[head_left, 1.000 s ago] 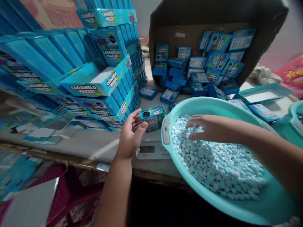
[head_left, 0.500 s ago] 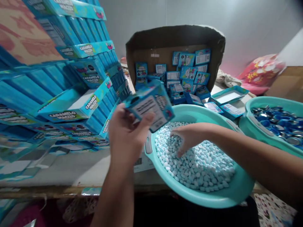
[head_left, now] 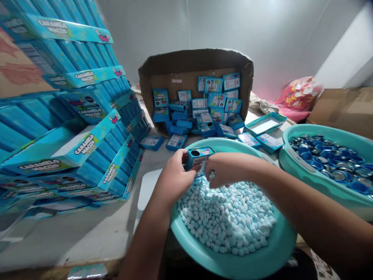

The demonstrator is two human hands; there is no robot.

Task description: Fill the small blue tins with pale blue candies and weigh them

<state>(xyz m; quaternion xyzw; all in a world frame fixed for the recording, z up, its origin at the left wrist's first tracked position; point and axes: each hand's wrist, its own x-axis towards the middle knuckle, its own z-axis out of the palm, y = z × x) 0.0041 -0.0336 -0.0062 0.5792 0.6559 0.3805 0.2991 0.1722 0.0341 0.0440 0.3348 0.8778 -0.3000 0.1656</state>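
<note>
Blue box (head_left: 198, 154) levelled over tub (head_left: 233, 269), clamped in left hand (head_left: 181, 170) — right hand (head_left: 225, 167) clenched around candies (head_left: 212, 175), carton (head_left: 189, 79) behind.

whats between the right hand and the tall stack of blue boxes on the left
In the head view, the left hand, holding a small blue box, then, nearer the stack, a pale flat plate on the table.

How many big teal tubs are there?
2. The front tub holds pale little pieces; the other tub, cut off by the picture's right edge, holds blue and silver pieces. More could be hidden.
</note>
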